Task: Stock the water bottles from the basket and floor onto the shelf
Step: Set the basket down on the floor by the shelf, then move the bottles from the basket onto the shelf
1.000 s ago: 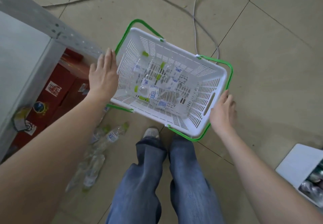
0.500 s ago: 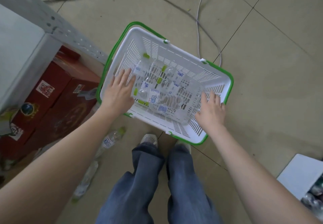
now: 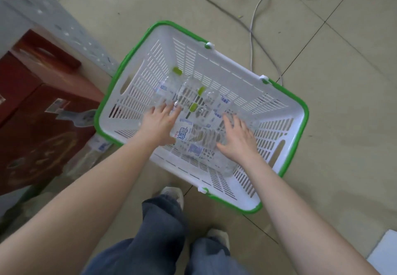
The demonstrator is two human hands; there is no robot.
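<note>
- The water bottles [image 3: 193,111] lie on their sides in a loose heap on the floor of the white basket [image 3: 247,75], at the centre of the frame; clear plastic, green caps, blue-and-white labels.
- The nearest labelled bottle [image 3: 184,134] lies between the two hands, its label end touching the left hand's thumb side.
- The left hand [image 3: 160,125] reaches into the basket, fingers spread and flat on the heap, gripping nothing.
- The right hand [image 3: 237,138] does likewise, fingers splayed wide over the bottles, nothing clasped.
- The basket, rimmed in green, stands on the tiled floor [image 3: 343,124].
- More bottles [image 3: 94,152] lie blurred on the floor at centre left, beside red cartons [image 3: 43,111].
- The grey shelf [image 3: 32,12] fills the upper left corner.
</note>
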